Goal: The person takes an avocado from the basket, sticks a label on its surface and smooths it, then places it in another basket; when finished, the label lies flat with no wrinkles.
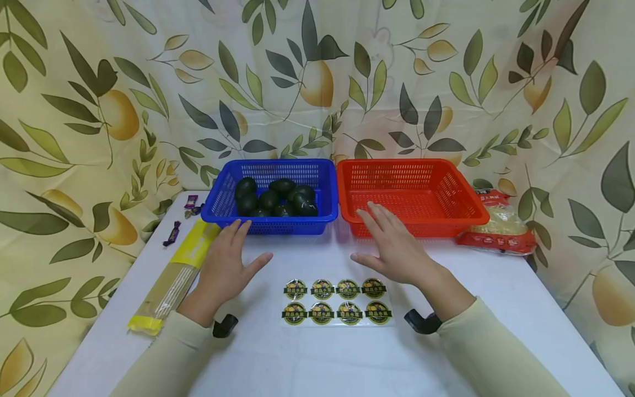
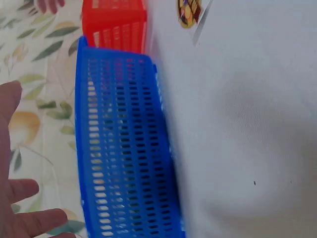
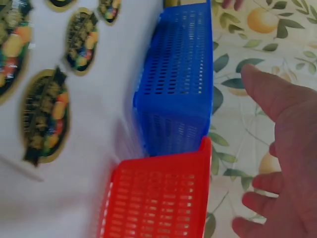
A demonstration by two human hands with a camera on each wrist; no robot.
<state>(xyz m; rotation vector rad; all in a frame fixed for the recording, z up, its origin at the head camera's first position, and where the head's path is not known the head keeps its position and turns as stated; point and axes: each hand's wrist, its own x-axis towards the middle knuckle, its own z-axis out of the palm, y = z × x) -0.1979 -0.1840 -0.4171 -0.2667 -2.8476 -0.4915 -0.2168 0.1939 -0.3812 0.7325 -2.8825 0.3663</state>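
The sticker sheet (image 1: 334,300) lies flat on the white table (image 1: 496,309), near us and between our two hands, well short of the baskets. It carries eight round labels in two rows of four, so its long axis runs left to right, parallel to the near table edge; the labels' print seems to read upright from our side, though it is too small to be sure.

Our left hand (image 1: 225,264) hovers palm down, fingers straight and relaxed, holding nothing, its fingertips just short of the blue basket (image 1: 317,218). Our right hand (image 1: 392,242) is likewise spread and empty, fingertips over the near rim of the red basket (image 1: 466,220).

We judge the step to be settling in before picking fruit or a label. To do it well, we should keep the sheet undisturbed, draw the hands in without brushing the rims, and lift a label from its edge.

The blue basket holds dark avocados (image 1: 275,196); the red one, touching it on the right, holds nothing. A yellow-ended packet (image 1: 173,275) lies at left, wrapped candies (image 1: 181,218) beyond it, and a noodle bag (image 1: 501,229) at far right.
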